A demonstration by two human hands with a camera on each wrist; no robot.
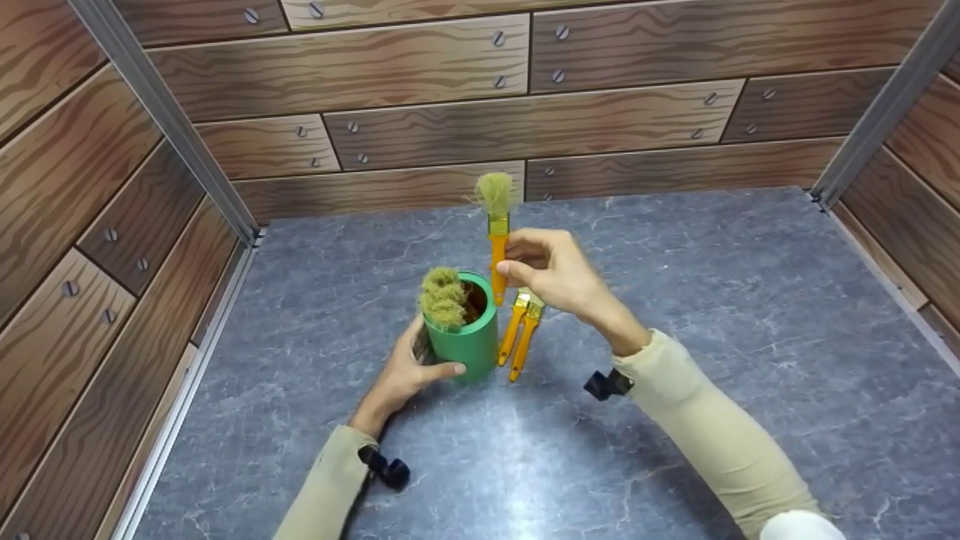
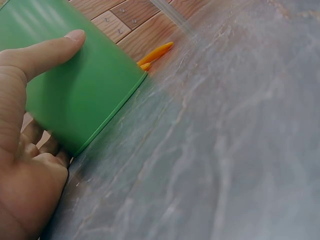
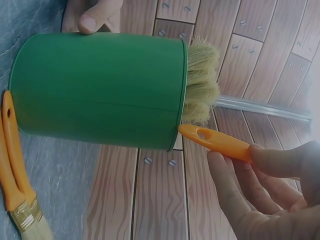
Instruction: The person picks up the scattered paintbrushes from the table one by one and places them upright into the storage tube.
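My left hand (image 1: pixel 407 373) holds a green cylindrical container (image 1: pixel 466 351) that stands upright on the table, thumb along its near side and fingers around the far left. Bushy bristles of several paintbrushes (image 1: pixel 442 298) rise above its rim on the left; their handles are hidden inside. My right hand (image 1: pixel 564 276) pinches another paintbrush (image 1: pixel 499 247) by its orange handle, bristles up. In the right wrist view the tip of this handle (image 3: pixel 225 145) is at the container's rim. Two more paintbrushes (image 1: pixel 511 334) lie side by side on the table, right of the container.
The grey marbled tabletop (image 1: pixel 720 300) extends around the hands. Wood-patterned walls (image 1: pixel 420 67) with metal corner posts (image 1: pixel 180 135) enclose it at the back and both sides. Small black devices (image 1: pixel 386 466) are strapped to both wrists.
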